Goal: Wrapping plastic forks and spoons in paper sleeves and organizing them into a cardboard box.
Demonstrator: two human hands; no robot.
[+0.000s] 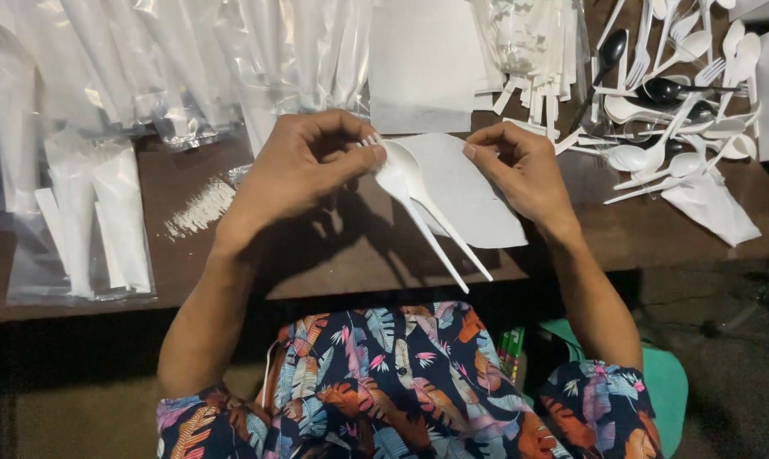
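From the head camera, looking straight down: the left hand [295,170] is curled, thumb and fingertips pinching the heads of a white plastic fork [401,191] and a white plastic spoon [427,200] stacked together, their handles pointing down toward the near edge of the brown table [342,263]. The pair hangs just above the table's middle, over a white paper napkin [469,200] that lies flat beneath them. The right hand [520,166] is loosely closed, its fingertips at the napkin's far right edge; whether it actually grips the paper I cannot tell.

Along the far edge lie clear plastic sleeves [189,59] in heaps. At the far right corner sits a loose pile of cutlery [673,110], white pieces with a couple of dark spoons among them. On the left edge rests a bag of wrapped sets [87,221], and a little row of toothpicks [199,208] lies just beside it.

What could go amiss, to my eye: the pinch is only at the heads, so the two long handles may splay apart or one may slip free and drop off the near edge into the lap. The napkin is thin, and a tug from one side could well crease or tear it.
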